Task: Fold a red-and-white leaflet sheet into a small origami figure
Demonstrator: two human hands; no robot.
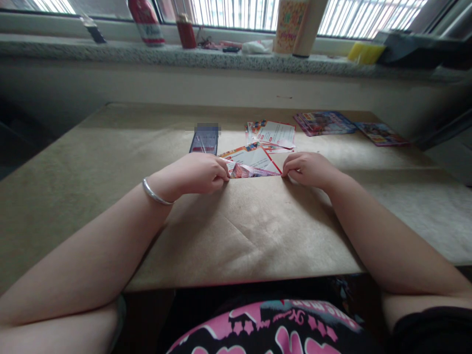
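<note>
A printed paper leaflet (250, 157), white with red and orange edges, lies on the table in front of me. Its near edge is folded over, showing a pink and purple strip. The fingers of my left hand (199, 173) are closed on the near left corner; a silver bangle is on that wrist. At the near right corner, my right hand (311, 168) pinches the leaflet with bent fingers. Just beyond it lies a loose pile of similar leaflets (276, 132). A phone (204, 140) rests beyond my left hand, which overlaps its near end in view.
Colourful printed papers (326, 123) are stacked at the far right of the table (236, 231), with more papers (383, 133) beside them. On the stone windowsill (221, 56) stand a red bottle (147, 22), a red container (186, 32), a patterned cup (288, 24) and a yellow object (365, 52).
</note>
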